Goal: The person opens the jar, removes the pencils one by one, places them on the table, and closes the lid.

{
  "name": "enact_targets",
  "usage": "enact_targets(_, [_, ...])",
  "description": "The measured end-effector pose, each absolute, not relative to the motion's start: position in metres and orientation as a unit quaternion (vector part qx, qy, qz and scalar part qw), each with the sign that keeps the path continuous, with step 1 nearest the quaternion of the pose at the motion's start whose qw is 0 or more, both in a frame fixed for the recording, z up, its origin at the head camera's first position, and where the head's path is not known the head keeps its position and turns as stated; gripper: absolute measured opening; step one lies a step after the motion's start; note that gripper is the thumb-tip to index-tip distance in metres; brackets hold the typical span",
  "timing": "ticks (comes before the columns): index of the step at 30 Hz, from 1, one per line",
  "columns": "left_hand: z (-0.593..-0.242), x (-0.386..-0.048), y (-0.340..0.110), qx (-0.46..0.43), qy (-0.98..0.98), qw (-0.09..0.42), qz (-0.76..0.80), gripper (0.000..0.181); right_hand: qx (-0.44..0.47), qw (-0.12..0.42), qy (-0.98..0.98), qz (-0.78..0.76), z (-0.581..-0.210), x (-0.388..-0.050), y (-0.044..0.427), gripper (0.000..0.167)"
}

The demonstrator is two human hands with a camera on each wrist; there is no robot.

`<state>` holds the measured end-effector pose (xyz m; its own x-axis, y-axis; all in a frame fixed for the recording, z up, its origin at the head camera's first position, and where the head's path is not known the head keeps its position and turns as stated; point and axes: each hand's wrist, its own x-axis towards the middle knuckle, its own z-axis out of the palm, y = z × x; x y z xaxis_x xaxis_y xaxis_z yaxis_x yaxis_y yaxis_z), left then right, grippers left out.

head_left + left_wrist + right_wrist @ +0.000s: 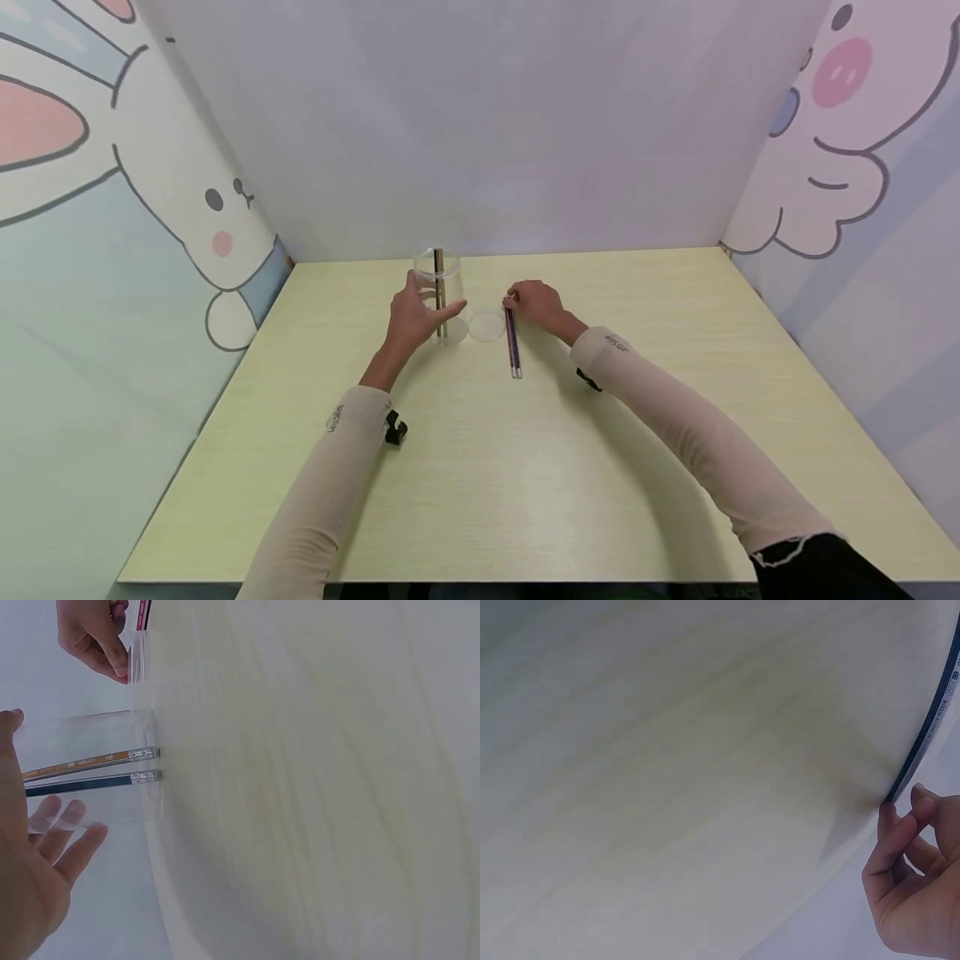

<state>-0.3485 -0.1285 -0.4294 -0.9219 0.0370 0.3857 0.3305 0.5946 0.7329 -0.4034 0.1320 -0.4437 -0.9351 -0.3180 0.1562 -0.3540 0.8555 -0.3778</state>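
Observation:
My left hand (412, 318) holds an upright clear plastic jar (454, 292), its thumb on the near side and the other fingers around the left side. Two pencils (440, 292) stand inside the jar; in the left wrist view one pencil (97, 761) is orange-yellow and the other (90, 785) dark, their metal-banded ends down. To the right, my right hand (538, 302) pinches the far ends of dark striped pencils (513, 346) lying side by side on the table. Between the hands lies a clear round lid (487, 326).
The pale wooden table (600, 467) meets a plain back wall (480, 133) just behind the jar. Side walls with cartoon animals, a rabbit (187, 200) on the left and a pig (847, 108) on the right, flank it.

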Motion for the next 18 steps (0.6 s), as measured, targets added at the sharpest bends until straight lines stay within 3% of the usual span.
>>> enact_targets(18, [-0.429, -0.349, -0.127, -0.103, -0.88, 0.168, -0.432, 0.078, 0.193, 0.064, -0.962, 0.183, -0.409, -0.402, 0.13, 0.037])
